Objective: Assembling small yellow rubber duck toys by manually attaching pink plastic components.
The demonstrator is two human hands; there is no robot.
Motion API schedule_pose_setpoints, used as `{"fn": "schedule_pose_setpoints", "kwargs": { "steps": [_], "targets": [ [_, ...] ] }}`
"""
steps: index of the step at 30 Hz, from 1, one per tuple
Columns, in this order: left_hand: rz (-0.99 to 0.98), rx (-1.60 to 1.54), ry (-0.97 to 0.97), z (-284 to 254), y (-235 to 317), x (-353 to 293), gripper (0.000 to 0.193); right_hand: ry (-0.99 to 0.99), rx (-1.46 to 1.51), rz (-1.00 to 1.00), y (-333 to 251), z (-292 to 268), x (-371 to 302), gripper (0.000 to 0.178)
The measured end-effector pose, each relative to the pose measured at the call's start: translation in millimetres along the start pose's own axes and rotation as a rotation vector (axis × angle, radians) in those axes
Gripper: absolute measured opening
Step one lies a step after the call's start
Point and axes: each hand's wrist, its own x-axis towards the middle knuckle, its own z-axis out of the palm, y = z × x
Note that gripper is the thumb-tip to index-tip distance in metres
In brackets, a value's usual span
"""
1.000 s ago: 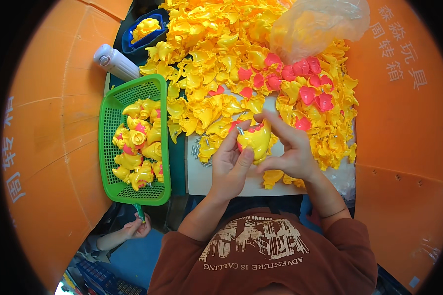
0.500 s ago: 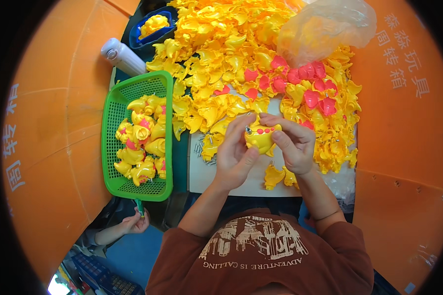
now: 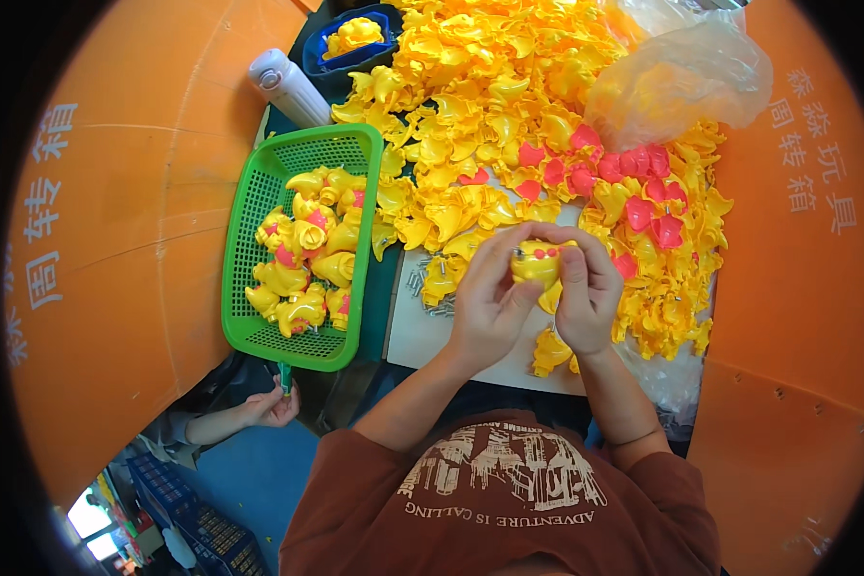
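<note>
In the head view, the person's two hands meet above the desk (image 3: 418,336), over its near part, closed around one yellow toy (image 3: 538,273) with red spots along its upper side. The left hand (image 3: 490,309) curls round the toy's left side, its thumb pressed to the lower front, while the right hand (image 3: 590,300) grips the other side with the thumb raised against it; the fingers hide much of the toy's back. Just beneath the right hand, near the front edge of the desk, lie a few loose yellow pieces (image 3: 550,353). Small metal screws (image 3: 440,307) are scattered left of the left hand, toward the desk's near left corner. From the middle to the far edge spreads a deep heap of yellow shells (image 3: 518,82), and among them, right of centre, sit red parts (image 3: 636,163). A clear plastic bag (image 3: 686,82) rests on the heap toward the far right corner. Along the left edge, a green basket (image 3: 372,163) holds yellow and red toys (image 3: 309,235) in a loose pile. Beyond it stand a pale bottle (image 3: 291,88), tilted in the view, and a blue container (image 3: 378,56) with yellow pieces inside. Below the basket's near end, a co-worker's hand (image 3: 276,408) pinches a small green object (image 3: 285,377).
</note>
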Motion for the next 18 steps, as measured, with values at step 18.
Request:
{"fn": "schedule_pose_setpoints", "kwargs": {
  "steps": [18],
  "targets": [
    [-0.662, 1.131, 0.113, -274, 63, -167, 0.045, 0.241, 0.292, 0.119, -9, -52, -8, 0.028]
  ]
}}
